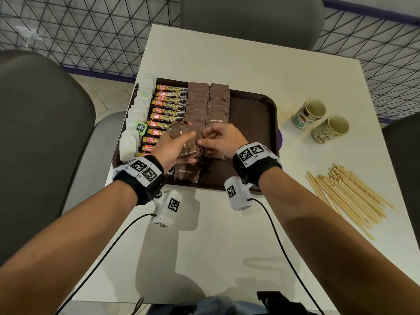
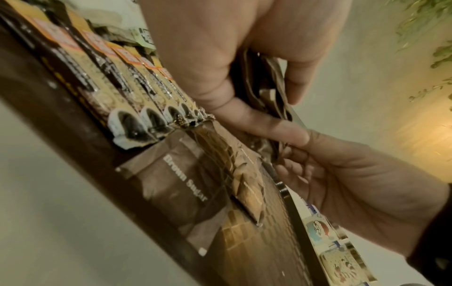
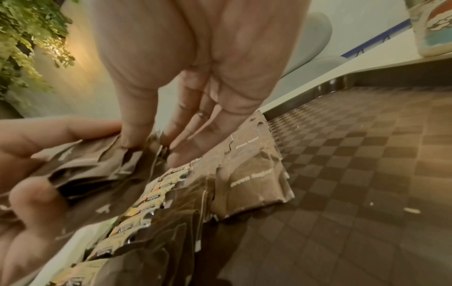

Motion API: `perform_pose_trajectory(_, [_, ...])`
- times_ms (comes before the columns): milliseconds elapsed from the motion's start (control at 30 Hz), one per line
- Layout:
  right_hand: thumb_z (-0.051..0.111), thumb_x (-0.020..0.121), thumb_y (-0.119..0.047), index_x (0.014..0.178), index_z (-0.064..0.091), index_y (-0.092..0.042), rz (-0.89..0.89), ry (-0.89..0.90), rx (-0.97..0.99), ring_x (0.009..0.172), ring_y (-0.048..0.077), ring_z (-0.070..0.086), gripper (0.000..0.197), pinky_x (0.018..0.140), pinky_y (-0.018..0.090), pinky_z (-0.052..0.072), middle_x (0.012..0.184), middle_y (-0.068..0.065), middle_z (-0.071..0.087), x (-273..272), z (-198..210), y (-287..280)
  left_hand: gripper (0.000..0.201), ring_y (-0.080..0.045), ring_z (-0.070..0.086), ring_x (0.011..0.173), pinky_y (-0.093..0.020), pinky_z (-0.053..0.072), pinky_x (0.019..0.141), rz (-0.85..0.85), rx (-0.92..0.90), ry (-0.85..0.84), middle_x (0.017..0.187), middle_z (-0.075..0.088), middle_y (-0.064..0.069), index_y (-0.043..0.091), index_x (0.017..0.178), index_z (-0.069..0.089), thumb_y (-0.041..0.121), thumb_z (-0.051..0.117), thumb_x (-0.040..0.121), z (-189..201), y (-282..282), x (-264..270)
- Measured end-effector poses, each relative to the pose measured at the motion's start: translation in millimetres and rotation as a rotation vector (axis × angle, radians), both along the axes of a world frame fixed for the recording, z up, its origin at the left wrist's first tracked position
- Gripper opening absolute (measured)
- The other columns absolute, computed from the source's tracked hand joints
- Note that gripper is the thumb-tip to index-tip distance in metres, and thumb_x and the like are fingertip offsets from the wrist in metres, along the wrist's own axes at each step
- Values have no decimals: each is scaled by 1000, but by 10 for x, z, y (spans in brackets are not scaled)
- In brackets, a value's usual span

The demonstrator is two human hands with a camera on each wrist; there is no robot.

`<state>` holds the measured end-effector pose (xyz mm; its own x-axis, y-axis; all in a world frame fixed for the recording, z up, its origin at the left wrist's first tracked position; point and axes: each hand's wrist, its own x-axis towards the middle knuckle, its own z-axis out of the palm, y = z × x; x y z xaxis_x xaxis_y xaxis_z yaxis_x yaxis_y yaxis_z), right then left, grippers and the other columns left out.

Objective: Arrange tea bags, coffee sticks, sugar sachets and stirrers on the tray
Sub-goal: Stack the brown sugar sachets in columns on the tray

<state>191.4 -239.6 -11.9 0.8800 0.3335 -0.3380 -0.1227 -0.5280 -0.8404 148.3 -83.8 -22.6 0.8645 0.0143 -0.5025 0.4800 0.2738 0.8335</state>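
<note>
A dark brown tray [image 1: 254, 114] holds white tea bags [image 1: 136, 114] along its left edge, then a row of coffee sticks [image 1: 168, 103] [image 2: 137, 85], then two columns of brown sugar sachets [image 1: 209, 96] [image 3: 254, 180]. My left hand [image 1: 175, 146] grips a stack of brown sugar sachets [image 1: 186, 142] [image 2: 266, 85] [image 3: 93, 166] above the tray's near part. My right hand [image 1: 218, 139] pinches the right edge of that stack with thumb and fingertips [image 3: 176, 154]. Wooden stirrers [image 1: 347, 196] lie in a loose pile on the table, right of the tray.
Two patterned paper cups [image 1: 320, 120] stand on the white table [image 1: 227, 53] right of the tray. The tray's right third is bare. Grey chairs surround the table; a wire mesh fence runs behind. Wrist-camera cables trail over the table's near part.
</note>
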Motion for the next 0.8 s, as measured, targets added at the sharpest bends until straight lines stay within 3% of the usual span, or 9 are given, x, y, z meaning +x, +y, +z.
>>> perform_pose_trajectory(167, [74, 80, -20, 90, 64, -13, -39, 117, 81, 75, 13, 63, 15, 71, 29, 59, 80, 1, 60, 0, -45, 15, 19, -21, 66, 73, -29, 55, 48, -79, -55, -44, 104, 62, -9, 30, 107, 59, 17, 59, 92, 0, 32, -43])
perform_pose_trajectory(300, [69, 85, -15, 85, 66, -10, -81, 27, 75, 62, 10, 62, 6, 60, 18, 56, 71, 2, 64, -13, 0, 15, 19, -23, 65, 78, -29, 56, 48, -102, -53, -64, 104, 62, -6, 30, 106, 59, 16, 58, 93, 25, 19, -47])
perform_pose_trajectory(433, [68, 85, -12, 82, 69, -8, -87, -38, 51, 60, 9, 61, 5, 62, 21, 56, 71, 4, 65, -9, 23, 6, 21, -20, 65, 83, -30, 57, 50, -118, -13, -95, 105, 62, -2, 29, 107, 57, 13, 58, 93, 10, 16, -45])
perform_pose_trajectory(533, [64, 87, -13, 78, 62, -15, -71, -23, 37, 59, 7, 61, 10, 59, 19, 54, 70, 1, 63, -15, 7, 11, 21, -17, 66, 80, -31, 58, 52, -134, 12, -105, 102, 63, 1, 28, 107, 56, 12, 57, 93, -6, 8, -50])
perform_pose_trajectory(700, [51, 93, -18, 75, 46, -25, -177, -35, 29, 65, 14, 54, 21, 67, 36, 50, 68, -4, 53, 24, -28, -1, 28, -26, 62, 74, -29, 51, 46, -61, 13, -92, 100, 61, -10, 19, 117, 55, 12, 61, 91, -87, 53, -32])
perform_pose_trajectory(800, [53, 95, -17, 83, 47, -23, -186, -20, 103, 62, 11, 54, 15, 58, 29, 53, 71, -3, 54, 22, 10, -15, 25, -26, 61, 72, -28, 48, 46, -40, 26, -106, 99, 61, -12, 21, 112, 57, 11, 63, 89, -113, 55, -26])
